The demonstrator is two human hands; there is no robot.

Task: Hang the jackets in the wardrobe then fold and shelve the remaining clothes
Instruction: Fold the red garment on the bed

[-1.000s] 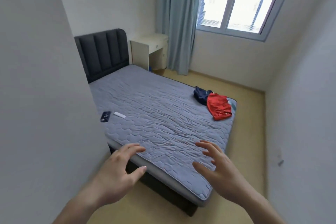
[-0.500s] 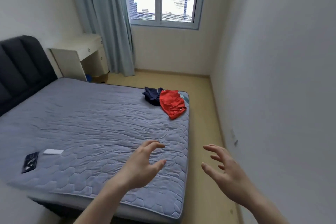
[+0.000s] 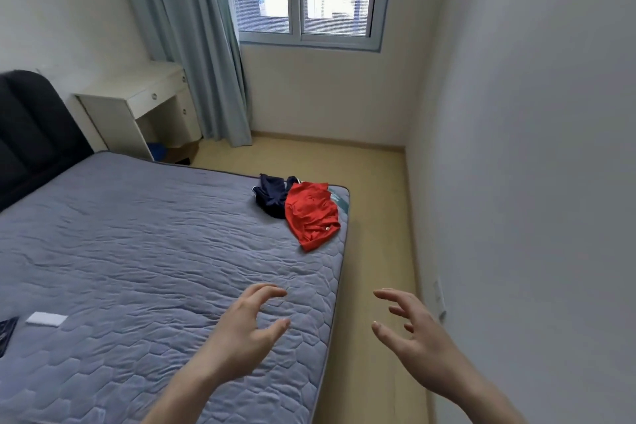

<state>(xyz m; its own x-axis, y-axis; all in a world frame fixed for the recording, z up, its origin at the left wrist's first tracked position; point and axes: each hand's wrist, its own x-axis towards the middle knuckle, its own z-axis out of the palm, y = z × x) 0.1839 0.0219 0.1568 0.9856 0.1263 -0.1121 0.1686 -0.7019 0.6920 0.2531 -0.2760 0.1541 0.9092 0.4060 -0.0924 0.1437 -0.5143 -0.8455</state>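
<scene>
Grey mattress (image 3: pixel 137 251) cuts off a dark object (image 3: pixel 6 334); both hands empty, fingers spread.

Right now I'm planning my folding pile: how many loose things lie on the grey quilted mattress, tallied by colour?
Red crumpled garment: 1
Navy crumpled garment: 1
White small flat rectangular object: 1
Dark flat object, cut off at the picture's left edge: 1
Total: 4, all on the mattress; both hands hold nothing.
</scene>
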